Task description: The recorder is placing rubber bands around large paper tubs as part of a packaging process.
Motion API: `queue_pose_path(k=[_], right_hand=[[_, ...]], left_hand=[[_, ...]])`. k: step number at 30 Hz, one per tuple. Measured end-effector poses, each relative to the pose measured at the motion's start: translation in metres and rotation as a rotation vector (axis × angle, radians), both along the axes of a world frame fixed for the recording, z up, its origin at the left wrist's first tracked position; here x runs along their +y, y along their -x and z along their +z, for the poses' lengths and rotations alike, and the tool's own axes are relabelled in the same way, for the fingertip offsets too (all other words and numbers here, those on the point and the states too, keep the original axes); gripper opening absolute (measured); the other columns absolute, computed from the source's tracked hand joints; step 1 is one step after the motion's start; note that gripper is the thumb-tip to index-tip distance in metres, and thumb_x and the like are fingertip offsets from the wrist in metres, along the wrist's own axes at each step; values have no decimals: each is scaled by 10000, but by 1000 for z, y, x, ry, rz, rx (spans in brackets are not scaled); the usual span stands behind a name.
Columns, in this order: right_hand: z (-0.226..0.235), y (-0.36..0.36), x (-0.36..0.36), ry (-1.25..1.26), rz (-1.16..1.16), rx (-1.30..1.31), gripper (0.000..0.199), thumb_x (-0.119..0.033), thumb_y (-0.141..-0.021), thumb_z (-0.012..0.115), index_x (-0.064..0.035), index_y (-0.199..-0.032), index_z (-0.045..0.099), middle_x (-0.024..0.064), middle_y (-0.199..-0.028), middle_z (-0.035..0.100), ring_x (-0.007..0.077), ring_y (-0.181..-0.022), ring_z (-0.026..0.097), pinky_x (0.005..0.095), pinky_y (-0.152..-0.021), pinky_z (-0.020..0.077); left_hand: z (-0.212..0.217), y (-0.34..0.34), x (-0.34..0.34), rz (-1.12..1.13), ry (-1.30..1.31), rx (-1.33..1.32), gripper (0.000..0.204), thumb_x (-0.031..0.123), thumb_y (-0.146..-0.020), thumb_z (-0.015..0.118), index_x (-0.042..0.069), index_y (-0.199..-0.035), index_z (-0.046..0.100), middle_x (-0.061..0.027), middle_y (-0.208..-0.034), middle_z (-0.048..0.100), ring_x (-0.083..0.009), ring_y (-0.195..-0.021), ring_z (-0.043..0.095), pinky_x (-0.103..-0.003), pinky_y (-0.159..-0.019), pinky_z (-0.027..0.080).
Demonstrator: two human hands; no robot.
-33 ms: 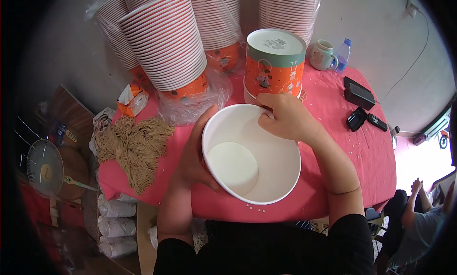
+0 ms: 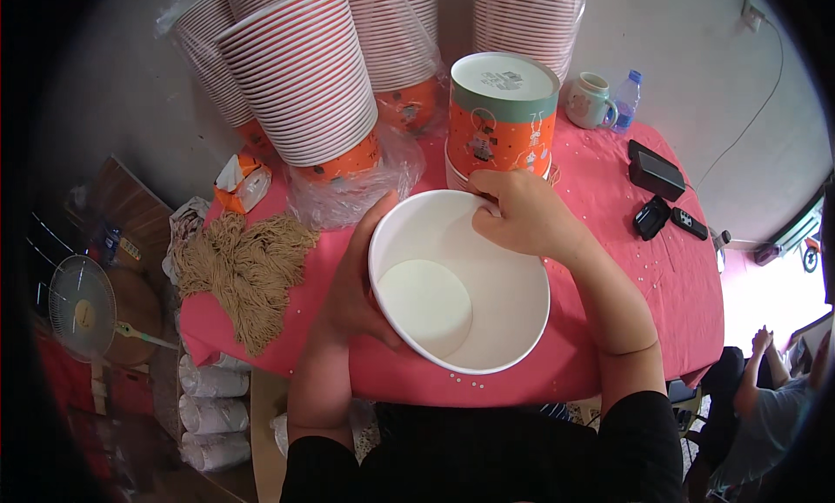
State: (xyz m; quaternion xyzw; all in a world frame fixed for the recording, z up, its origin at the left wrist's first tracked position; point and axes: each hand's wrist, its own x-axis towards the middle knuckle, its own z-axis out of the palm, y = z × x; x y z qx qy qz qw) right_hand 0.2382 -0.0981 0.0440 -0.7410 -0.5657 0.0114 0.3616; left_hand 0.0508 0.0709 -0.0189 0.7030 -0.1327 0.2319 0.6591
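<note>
A large white-lined paper bucket (image 2: 504, 303) is tilted in front of me, its mouth facing me and its round bottom visible inside. My left hand (image 2: 357, 285) is wrapped round its left side, most of the fingers hidden behind the wall. With the thumb inside and the fingers bent over the far rim, my right hand (image 2: 526, 214) pinches the bucket's upper right edge. Just beyond it an orange paper bucket (image 2: 504, 137) with a green band stands upside down on a stack. To the left lies a loose bundle of tan strings (image 2: 243, 272).
Tall stacks of nested paper buckets (image 2: 300, 77), some in clear plastic, line the table's back. A mug (image 2: 591, 101), a water bottle (image 2: 627, 101) and a black case (image 2: 657, 171) are at right. A fan (image 2: 83, 307) stands left; another person (image 2: 774, 416) sits at lower right.
</note>
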Motion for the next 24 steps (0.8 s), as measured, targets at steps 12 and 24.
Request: queue_pose_path(k=[12, 24], right_hand=[[0, -1, 0, -27, -7, 53, 163, -78, -738, 539, 16, -865, 581, 212, -738, 628, 396, -713, 629, 471, -654, 487], [2, -1, -1, 34, -2, 58, 161, -86, -728, 548, 22, -842, 585, 209, -726, 623, 393, -710, 627, 461, -662, 491]], left_hand=[[0, -1, -4, 7, 60, 13, 1527, 404, -355, 993, 4, -1534, 109, -151, -1476, 404, -257, -1348, 422, -429, -1111, 355], [0, -1, 0, 5, -35, -24, 1515, 395, -370, 994, 2, -1533, 106, -155, -1481, 397, -261, -1351, 419, -438, -1113, 350]])
